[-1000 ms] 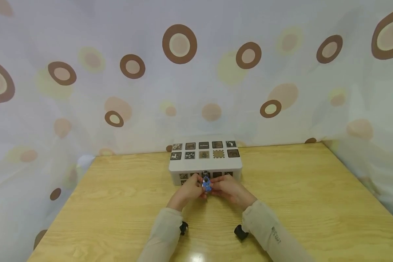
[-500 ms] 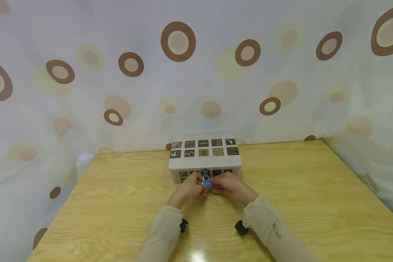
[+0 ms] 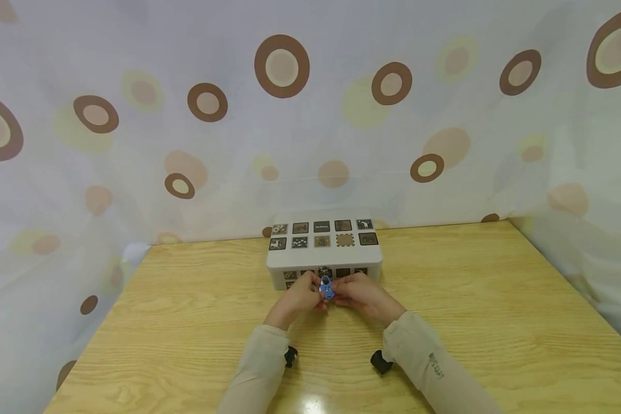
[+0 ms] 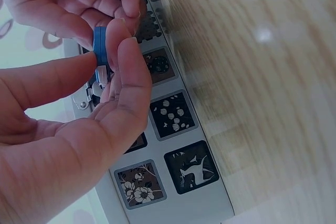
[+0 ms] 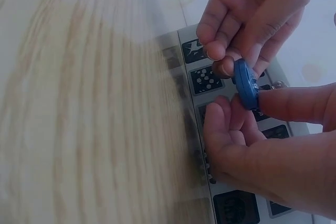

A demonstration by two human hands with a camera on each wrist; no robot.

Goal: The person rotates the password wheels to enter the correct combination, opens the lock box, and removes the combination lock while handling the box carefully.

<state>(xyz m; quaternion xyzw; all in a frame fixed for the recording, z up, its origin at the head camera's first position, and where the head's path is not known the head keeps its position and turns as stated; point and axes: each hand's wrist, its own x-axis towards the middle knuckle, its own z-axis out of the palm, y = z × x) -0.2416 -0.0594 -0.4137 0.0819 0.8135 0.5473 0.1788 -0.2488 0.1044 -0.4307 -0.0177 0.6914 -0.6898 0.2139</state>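
A small blue combination padlock (image 3: 327, 289) is held between both hands, just in front of a white box (image 3: 324, 259) with dark picture squares. The left hand (image 3: 299, 297) pinches the lock from its left side between thumb and fingers. From the other side the right hand (image 3: 363, 294) pinches it too, its thumb on the face with the number dials, as the right wrist view shows of the padlock (image 5: 245, 84). A metal clasp (image 4: 81, 103) on the box front shows beside the left fingers; the hands hide part of that front.
The box stands at the back of a wooden table (image 3: 196, 322), near a patterned cloth (image 3: 336, 115) that hangs behind and along the sides. Each forearm carries a black wrist device (image 3: 380, 362) below the sleeve.
The padlock's face tips up and then back slightly while both hands keep their grip. The view shifts a little; the box stays in place.
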